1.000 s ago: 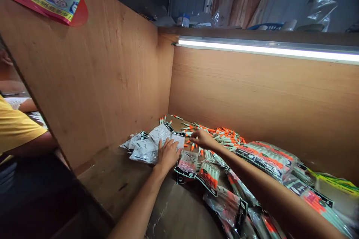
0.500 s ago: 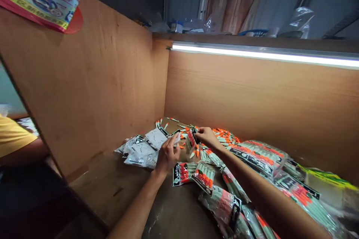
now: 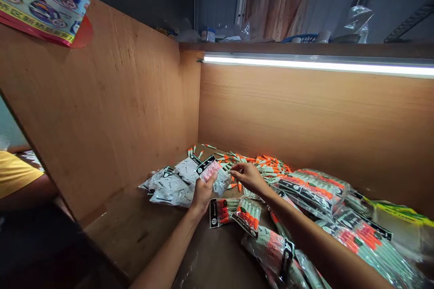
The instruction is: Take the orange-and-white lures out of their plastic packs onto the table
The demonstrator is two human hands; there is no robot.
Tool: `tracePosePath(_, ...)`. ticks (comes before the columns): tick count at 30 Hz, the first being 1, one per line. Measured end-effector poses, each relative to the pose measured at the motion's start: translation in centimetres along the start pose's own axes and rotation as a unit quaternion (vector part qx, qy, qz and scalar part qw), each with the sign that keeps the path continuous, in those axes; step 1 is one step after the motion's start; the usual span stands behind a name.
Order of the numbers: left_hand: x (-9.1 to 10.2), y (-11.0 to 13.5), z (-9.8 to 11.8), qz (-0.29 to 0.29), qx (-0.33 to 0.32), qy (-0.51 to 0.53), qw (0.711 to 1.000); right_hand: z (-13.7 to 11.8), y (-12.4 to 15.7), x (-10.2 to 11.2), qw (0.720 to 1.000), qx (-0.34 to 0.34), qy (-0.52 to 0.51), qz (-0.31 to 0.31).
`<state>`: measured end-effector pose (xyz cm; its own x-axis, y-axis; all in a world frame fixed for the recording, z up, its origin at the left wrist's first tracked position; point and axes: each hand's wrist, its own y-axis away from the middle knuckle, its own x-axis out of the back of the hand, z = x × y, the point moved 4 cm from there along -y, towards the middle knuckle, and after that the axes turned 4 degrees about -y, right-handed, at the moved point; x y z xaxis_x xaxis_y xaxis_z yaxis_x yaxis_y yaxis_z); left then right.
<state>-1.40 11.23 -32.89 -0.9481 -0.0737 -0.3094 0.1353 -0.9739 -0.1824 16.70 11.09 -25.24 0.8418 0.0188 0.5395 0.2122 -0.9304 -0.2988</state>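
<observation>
My left hand (image 3: 203,192) is closed on a clear plastic packet (image 3: 219,179) with a black header and pink print, thumb on its front. At the packet's right edge is my right hand (image 3: 247,175), fingertips pinched together; what they hold, if anything, is too small to make out. Behind both hands lies a loose pile of small orange-and-white fishing floats (image 3: 271,165). Flat packets with white cards (image 3: 172,185) are stacked left of my left hand. Two filled float packets (image 3: 249,211) lie below my hands, showing orange tips and black headers.
Larger bundles of packed floats (image 3: 313,187) cover the right side, with yellow-topped clear bags (image 3: 395,221) beyond. Wooden panels (image 3: 142,99) enclose the left and back. A lit tube lamp (image 3: 305,63) runs under a shelf. Past the left panel shows a person's yellow sleeve (image 3: 18,174).
A packet that was in my right hand's fingers is now in my left hand, which was open and has closed. My right hand has come slightly lower. The view has shifted a little.
</observation>
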Motion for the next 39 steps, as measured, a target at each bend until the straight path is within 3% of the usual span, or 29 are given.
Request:
tracePosePath(4, -0.7, 0.3, 0.0, -0.057, 0.018, 0.078, 0.995, 0.9, 1.0, -0.2, 0.999, 0.002, 0.041, -0.026)
tracePosePath(7, -1.2, 0.7, 0.6, -0.1, 0.008, 0.101, 0.99, 1.2, 1.3, -0.4, 1.0, -0.021, 0.003, -0.014)
tracePosePath(11, -1.8, 1.1, 0.9, -0.142, -0.004, 0.085, 0.986, 1.4, 1.2, -0.7, 0.996, -0.026, -0.064, -0.052)
tracePosePath(17, -1.9, 1.3, 0.2, -0.136, 0.009, 0.074, 0.988, 0.6, 2.3, -0.4, 0.994, 0.006, 0.109, 0.018)
tracePosePath(19, -1.6, 1.1, -0.2, -0.125, 0.039, 0.094, 0.987, -0.3, 3.1, -0.5, 0.98, 0.073, 0.177, 0.06)
tracePosePath(21, -1.1, 0.8, -0.8, -0.099, 0.118, 0.128, 0.98, -1.6, 4.3, -1.1, 0.951, 0.2, 0.225, 0.069)
tracePosePath(24, -0.4, 0.3, -1.6, -0.076, 0.232, 0.173, 0.954, -3.0, 6.0, -1.6, 0.912, 0.353, 0.21, 0.005)
tracePosePath(26, -0.3, 0.1, -1.6, -0.089, 0.246, 0.196, 0.945, -3.3, 6.3, -0.9, 0.918, 0.363, 0.162, -0.007)
tracePosePath(28, -0.3, 0.0, -1.6, -0.084, 0.233, 0.204, 0.947, -3.3, 5.8, 0.1, 0.935, 0.329, 0.127, 0.021)
tracePosePath(31, -0.1, 0.1, -1.8, -0.057, 0.211, 0.188, 0.958, -3.5, 5.1, -0.1, 0.941, 0.305, 0.146, 0.011)
tracePosePath(34, 0.0, 0.0, -2.1, -0.057, 0.197, 0.182, 0.962, -3.8, 5.4, -2.2, 0.897, 0.372, 0.226, -0.079)
tracePosePath(37, 0.4, -0.5, -2.3, -0.036, 0.203, 0.209, 0.956, -3.4, 6.2, -3.4, 0.842, 0.435, 0.295, -0.122)
tracePosePath(39, 0.7, -0.9, -2.4, -0.011, 0.194, 0.23, 0.954, -2.7, 6.3, -2.8, 0.835, 0.436, 0.306, -0.138)
